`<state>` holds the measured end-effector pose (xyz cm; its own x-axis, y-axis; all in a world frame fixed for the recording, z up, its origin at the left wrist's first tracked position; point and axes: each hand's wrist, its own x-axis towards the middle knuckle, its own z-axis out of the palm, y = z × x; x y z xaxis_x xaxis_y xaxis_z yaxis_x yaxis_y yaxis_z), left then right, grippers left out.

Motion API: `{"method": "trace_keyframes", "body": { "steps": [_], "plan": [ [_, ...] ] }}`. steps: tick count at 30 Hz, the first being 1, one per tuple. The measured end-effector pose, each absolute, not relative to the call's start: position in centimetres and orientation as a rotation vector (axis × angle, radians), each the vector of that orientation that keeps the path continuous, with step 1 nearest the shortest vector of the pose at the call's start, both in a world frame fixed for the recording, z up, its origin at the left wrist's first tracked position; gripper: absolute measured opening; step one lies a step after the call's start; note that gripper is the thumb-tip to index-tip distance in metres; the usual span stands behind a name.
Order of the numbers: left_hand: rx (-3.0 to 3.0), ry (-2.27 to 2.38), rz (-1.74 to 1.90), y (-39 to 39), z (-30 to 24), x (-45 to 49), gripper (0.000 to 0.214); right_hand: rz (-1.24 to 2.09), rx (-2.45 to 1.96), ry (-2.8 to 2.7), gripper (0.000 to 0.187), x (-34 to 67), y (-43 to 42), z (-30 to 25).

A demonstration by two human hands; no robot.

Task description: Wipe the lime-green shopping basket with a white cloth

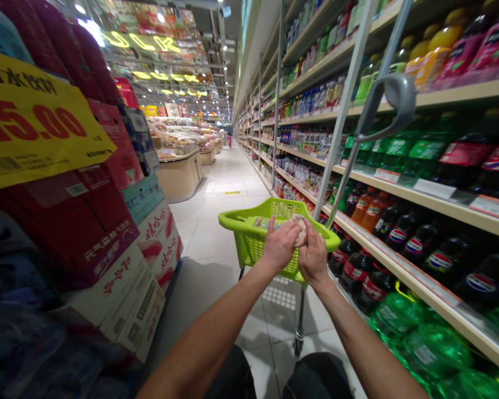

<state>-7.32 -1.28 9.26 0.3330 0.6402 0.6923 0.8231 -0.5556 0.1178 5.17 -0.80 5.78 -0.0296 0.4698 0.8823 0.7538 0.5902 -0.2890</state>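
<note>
Both hands meet over the rim of a lime-green shopping cart (pixel 253 252). Between them is a small, crumpled, pale pinkish-white bundle (pixel 300 228), whose kind I cannot make out. My left hand (pixel 280 245) grips it from the left, with its thumb raised. My right hand (pixel 314 256) pinches it from the right, fingers bent around its edge. Part of the bundle is hidden by the fingers. Inside the basket, behind my left hand, lies a clear-wrapped item (pixel 260 221), mostly covered from view.
On the right, shelves (pixel 399 188) hold cola bottles (pixel 399 233) and other drinks. A metal pole with a grey loop (pixel 393 105) rises beside the cart. Stacked boxes (pixel 108 288) with a yellow price sign (pixel 37 127) line the left. A tiled aisle (pixel 228 199) runs ahead past food counters (pixel 178 177).
</note>
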Motion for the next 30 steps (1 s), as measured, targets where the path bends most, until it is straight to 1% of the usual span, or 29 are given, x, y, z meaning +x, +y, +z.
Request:
{"method": "trace_keyframes", "body": {
  "steps": [2,7,9,12,14,16,18,20,22,28,30],
  "plan": [
    [-2.339,-1.345,-1.049,-1.2,9.4,-7.7,0.027,-0.241,-1.025,-1.671,0.051,5.6,-1.1,5.8],
    [-2.045,-1.744,-1.190,-0.5,9.8,-11.8,0.027,-0.159,-1.074,-1.588,0.049,6.2,-1.7,6.2],
    [-2.114,-1.672,-1.177,-0.7,9.7,-10.9,0.025,-0.151,-1.084,-1.558,0.048,6.2,-1.8,6.4],
    [-2.312,-1.376,-1.110,-1.4,9.4,-7.4,0.023,-0.146,-1.077,-1.564,0.046,6.3,-1.9,6.8],
    [-2.343,-1.282,-1.090,-1.6,9.2,-6.1,0.023,-0.149,-1.079,-1.576,0.045,6.6,-2.0,6.9],
    [-2.296,-1.336,-1.103,-1.6,9.0,-7.1,0.023,-0.145,-1.085,-1.589,0.045,6.9,-2.0,6.8],
    [-2.191,-1.487,-1.141,-1.4,9.0,-9.7,0.024,-0.161,-1.077,-1.606,0.044,6.9,-1.9,6.6],
    [-2.060,-1.632,-1.182,-1.2,9.1,-12.1,0.026,-0.222,-1.064,-1.621,0.043,6.5,-1.9,6.2],
    [-2.005,-1.673,-1.193,-1.3,9.1,-12.7,0.026,-0.289,-1.059,-1.626,0.043,5.8,-1.9,5.9],
    [-2.267,-1.310,-1.074,-2.3,8.9,-8.7,0.023,-0.346,-1.024,-1.665,0.044,4.7,-2.2,5.7],
    [-2.240,-1.346,-1.087,-2.1,9.0,-9.4,0.024,-0.336,-1.023,-1.674,0.045,4.9,-2.4,5.7]
  ]
}}
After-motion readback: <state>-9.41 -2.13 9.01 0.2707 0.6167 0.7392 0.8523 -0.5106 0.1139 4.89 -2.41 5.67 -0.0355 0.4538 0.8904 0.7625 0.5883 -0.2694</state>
